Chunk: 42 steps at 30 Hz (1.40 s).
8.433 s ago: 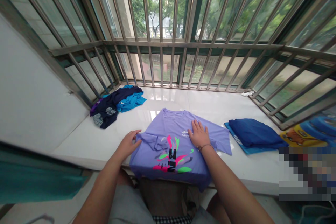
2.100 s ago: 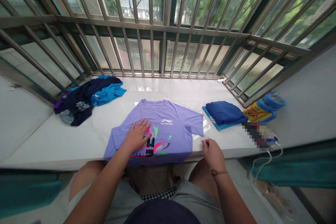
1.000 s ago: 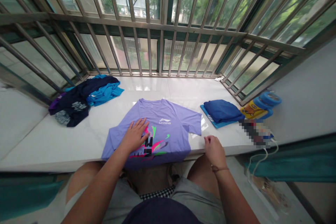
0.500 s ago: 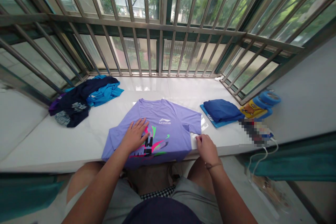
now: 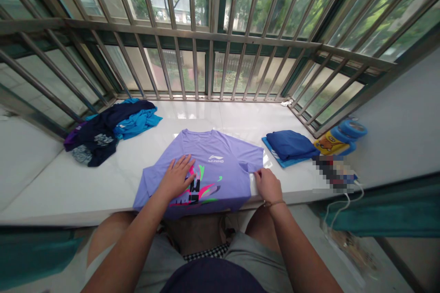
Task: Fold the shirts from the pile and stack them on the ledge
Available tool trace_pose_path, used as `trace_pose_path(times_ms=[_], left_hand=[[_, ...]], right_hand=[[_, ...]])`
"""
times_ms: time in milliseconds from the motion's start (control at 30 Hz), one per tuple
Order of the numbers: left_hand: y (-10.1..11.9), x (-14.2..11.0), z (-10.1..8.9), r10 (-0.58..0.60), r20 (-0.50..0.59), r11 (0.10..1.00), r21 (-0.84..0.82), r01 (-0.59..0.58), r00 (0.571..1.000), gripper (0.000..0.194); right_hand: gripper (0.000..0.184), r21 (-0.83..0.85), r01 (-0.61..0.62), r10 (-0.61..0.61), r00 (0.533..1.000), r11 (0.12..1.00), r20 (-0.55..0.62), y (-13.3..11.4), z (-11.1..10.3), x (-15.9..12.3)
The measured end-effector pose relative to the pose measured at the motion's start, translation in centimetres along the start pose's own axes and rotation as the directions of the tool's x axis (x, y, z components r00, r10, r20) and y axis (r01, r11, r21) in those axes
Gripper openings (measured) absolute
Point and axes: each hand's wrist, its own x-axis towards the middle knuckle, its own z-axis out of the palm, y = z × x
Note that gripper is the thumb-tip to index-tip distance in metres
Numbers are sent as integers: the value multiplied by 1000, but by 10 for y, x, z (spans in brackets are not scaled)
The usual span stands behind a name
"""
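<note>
A lavender Li-Ning T-shirt (image 5: 225,176) lies flat and face up on the white sill (image 5: 220,116), its hem hanging over the front edge. My left hand (image 5: 175,177) rests on the shirt's printed front, palm down with fingers spread. My right hand (image 5: 268,186) is at the shirt's right side, below the sleeve, with its fingertips pinching the fabric edge. The pink, green and black print is partly hidden under my left hand.
A rumpled pile of navy and blue clothes (image 5: 110,132) lies at the sill's left. A folded blue garment (image 5: 287,145) sits to the right, with a yellow and blue item (image 5: 333,143) beyond. Metal window bars (image 5: 206,55) line the back. My knees are below the sill.
My right hand has moved left and up from the bare sill to the shirt's side edge and pinched it. My left hand and the shirt have stayed in place.
</note>
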Motion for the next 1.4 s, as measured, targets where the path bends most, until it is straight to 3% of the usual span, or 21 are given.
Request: trace_pose_path(times_ms=[100,200,267,467,667,833,967,1100,1233,1333,1400], left_hand=[[0,0,-1,-4,7,1000,-4,4,1000,63],[0,1,-1,-5,7,1000,-6,5,1000,63],[1,0,-1,-5,10,1000,-6,5,1000,63],[2,-3,-3,-14,51,1000,10,13,999,64],[1,-5,1,-9,37,1000,14,8,999,63],[6,-4,-4,-26,3,999,22,26,1000,56],[4,4,-18,-178,-106,982,38,183,978,57],[-13,15,-31,-356,-136,928,63,367,924,60],[-36,14,-32,-446,-104,887,82,454,889,61],[-46,5,-23,-405,-48,908,96,408,913,62],[-48,1,-16,-373,-33,922,100,374,927,63]], right_hand=[[25,-48,24,-29,993,999,-117,10,-2,-3],[35,-45,211,-216,956,976,-199,9,7,-11],[44,-65,276,-283,942,959,-178,7,16,-13],[50,-82,139,-142,990,987,-26,21,26,12],[43,-3,106,-106,994,994,-1,29,-1,58],[53,-8,-68,68,997,998,-45,17,-8,95],[65,7,-187,187,982,982,-37,3,-1,110],[39,69,-226,228,974,972,-22,-4,-3,116],[38,150,-225,234,971,963,-46,-13,-15,112],[39,230,-91,127,982,969,-143,-31,-27,95],[37,274,161,-89,962,948,-258,-50,-31,75]])
